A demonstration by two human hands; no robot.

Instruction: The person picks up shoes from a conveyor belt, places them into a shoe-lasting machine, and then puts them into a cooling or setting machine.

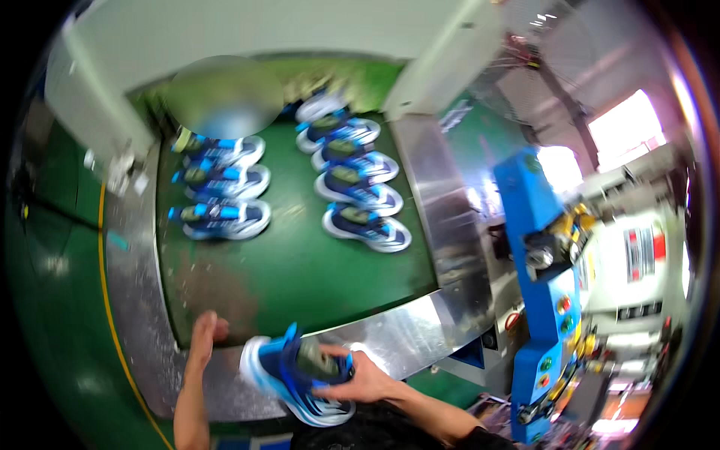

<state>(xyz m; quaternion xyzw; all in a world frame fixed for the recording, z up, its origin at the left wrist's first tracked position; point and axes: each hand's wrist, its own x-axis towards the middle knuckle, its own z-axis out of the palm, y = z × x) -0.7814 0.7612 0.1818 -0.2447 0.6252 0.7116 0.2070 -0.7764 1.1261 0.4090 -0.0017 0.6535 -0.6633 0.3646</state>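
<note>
My right hand (361, 380) grips a blue and white sneaker (281, 379) by its heel end, thumb and fingers on either side of the collar. This shoe is held over the near metal edge, toe to the left, with a dark olive filling in its opening. Left of the shoe and apart from it, my left hand (205, 337) is raised with nothing in it, fingers stretched and slightly blurred. Farther off on the green belt lie two rows of similar sneakers: three in the left row (229, 219) and several in the right row (367, 227).
A metal frame (450, 259) borders the green belt (300, 281). The belt runs under a pale machine housing (247, 26) at the far end. To the right stands a blue machine (529, 300) with coloured buttons. A yellow line (112, 315) marks the green floor at left.
</note>
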